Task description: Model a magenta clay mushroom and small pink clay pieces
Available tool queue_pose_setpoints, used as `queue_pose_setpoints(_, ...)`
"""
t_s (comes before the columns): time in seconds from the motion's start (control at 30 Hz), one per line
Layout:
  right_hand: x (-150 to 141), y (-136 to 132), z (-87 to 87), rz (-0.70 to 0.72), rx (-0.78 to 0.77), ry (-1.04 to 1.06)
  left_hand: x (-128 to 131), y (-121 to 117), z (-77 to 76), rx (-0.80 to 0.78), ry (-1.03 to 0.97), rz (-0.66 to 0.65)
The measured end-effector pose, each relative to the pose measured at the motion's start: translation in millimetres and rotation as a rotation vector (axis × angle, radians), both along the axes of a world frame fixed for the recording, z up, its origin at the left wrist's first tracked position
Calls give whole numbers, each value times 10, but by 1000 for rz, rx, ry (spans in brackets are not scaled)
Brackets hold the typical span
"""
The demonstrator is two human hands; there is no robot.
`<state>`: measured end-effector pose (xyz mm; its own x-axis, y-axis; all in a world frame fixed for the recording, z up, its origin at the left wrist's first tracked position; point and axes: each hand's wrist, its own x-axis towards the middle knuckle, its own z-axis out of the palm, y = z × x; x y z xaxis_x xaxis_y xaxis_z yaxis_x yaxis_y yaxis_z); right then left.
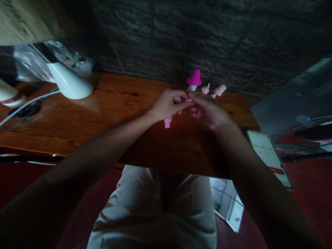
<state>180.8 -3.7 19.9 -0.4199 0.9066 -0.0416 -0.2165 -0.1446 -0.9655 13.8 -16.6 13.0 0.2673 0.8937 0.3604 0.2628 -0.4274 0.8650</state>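
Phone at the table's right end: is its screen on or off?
On. The phone shows a bright, pale display with dark marks and a red bar; the marks are too blurred to read.

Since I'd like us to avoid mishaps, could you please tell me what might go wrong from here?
The small pink piece pinched at the left hand's fingertips, where the right hand meets them, could slip. Either hand might bump the magenta-capped piece just beyond them. The right forearm could nudge the phone, which lies close by at the right edge of the table.
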Motion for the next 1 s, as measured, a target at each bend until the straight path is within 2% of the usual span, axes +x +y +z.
queue_pose_setpoints(0.37,36,34,-49,-7,-48,0,-40,-13,-36,72,60,-45)
queue_pose_setpoints(0.7,42,48,-71,-28,-79,-5,-34,-19,-8,56,144,-97)
queue_pose_setpoints(1.0,51,58,-60,-25,-93,15,-39,11,-24,18,71,-125)
